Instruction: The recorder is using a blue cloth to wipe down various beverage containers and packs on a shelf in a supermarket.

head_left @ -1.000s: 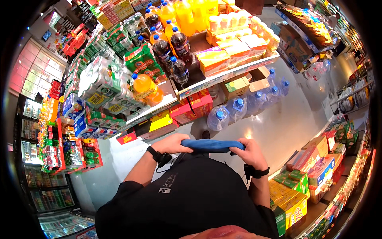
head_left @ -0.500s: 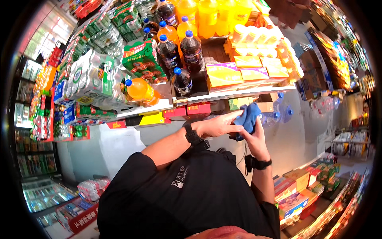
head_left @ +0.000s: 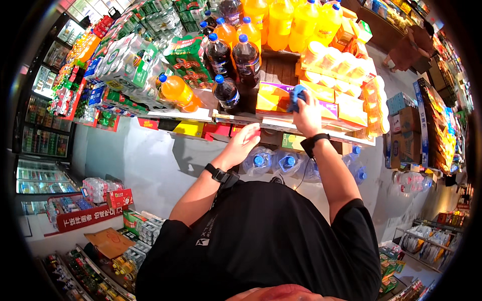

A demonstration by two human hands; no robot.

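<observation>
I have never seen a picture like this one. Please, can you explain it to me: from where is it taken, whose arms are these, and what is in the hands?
The picture comes from a wide fisheye camera worn on a person's head, looking down, so straight shelves bend near the rim. The two forearms rising from the bottom are that person's own. The right hand presses a blue cloth onto yellow and orange boxes on a shop shelf. The left hand is open and holds nothing, just below the shelf edge. Dark cola bottles and orange drink bottles stand nearby, with water jugs on the floor below.

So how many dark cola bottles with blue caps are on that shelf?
3: two dark bottles stand side by side at the back, one in front beside the orange bottle. More may be hidden behind.
</observation>
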